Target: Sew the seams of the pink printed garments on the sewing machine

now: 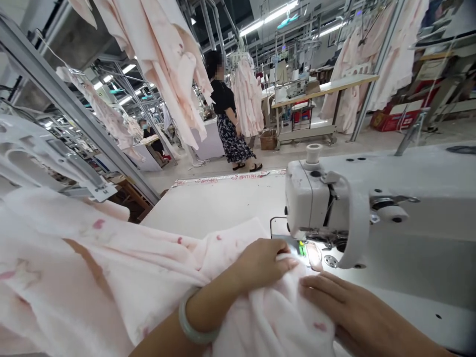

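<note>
Pale pink fleecy fabric [163, 267] with small darker pink prints spreads from the left across the table to the sewing machine [308, 198]. Its edge lies by the lit needle area, beside a bright green part [302, 249]. My left hand [260, 263], a pale bangle on its wrist, pinches the fabric just left of the needle area, fingers curled. My right hand [345, 302] lies on the fabric in front of the machine, fingers stretched out and pressing down. The needle itself is too small to make out.
A white hanger clamp [85, 173] holds the fabric at the left, near a slanting metal post [82, 109]. Similar pink garments [159, 59] hang overhead. Beyond the white table [208, 198] stands a person [226, 109]. Another workbench [323, 91] and a red box [396, 119] are behind.
</note>
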`<state>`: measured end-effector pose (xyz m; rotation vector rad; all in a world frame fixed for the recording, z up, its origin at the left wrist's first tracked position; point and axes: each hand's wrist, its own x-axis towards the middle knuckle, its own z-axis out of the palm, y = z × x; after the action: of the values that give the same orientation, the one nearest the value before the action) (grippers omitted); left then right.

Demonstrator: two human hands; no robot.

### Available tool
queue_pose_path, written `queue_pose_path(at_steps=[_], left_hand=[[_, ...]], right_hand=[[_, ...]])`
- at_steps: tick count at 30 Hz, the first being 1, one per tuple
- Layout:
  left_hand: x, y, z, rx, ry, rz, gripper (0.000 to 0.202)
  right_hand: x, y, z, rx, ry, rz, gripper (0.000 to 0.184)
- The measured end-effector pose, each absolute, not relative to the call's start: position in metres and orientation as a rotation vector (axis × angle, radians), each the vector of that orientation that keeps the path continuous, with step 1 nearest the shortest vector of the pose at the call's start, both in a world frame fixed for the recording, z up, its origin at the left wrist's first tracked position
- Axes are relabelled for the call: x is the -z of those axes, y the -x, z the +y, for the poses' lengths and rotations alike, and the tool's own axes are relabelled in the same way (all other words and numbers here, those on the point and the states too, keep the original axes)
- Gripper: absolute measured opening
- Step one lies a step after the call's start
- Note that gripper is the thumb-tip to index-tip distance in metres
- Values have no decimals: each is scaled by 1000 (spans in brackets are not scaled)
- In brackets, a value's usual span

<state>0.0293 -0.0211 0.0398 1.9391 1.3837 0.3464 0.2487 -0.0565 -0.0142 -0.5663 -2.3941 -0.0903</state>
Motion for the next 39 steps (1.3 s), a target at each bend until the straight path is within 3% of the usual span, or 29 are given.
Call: queue_pose_path(at_steps=[6, 12, 26, 31, 39], left_hand=[[-33, -36, -22, -283, -2039, 1464, 16], [-33, -40, -24, -250, -2047, 1547, 19], [-35, -47, -26, -215, -2115, 1634, 16], [-31, -47, -24, -314, -2195, 1641, 11], [-48, -52, -14, -59, -2134, 1625, 15]], right_hand=[[18, -252, -55, 39, 547, -2421, 34], [43, -267, -49, 164, 690, -2467, 54], [24, -257, -48, 234, 671, -2451, 65], [24, -257, -48, 153, 647, -2418, 63], [20, -254, -53, 103, 680, -2429, 59]])
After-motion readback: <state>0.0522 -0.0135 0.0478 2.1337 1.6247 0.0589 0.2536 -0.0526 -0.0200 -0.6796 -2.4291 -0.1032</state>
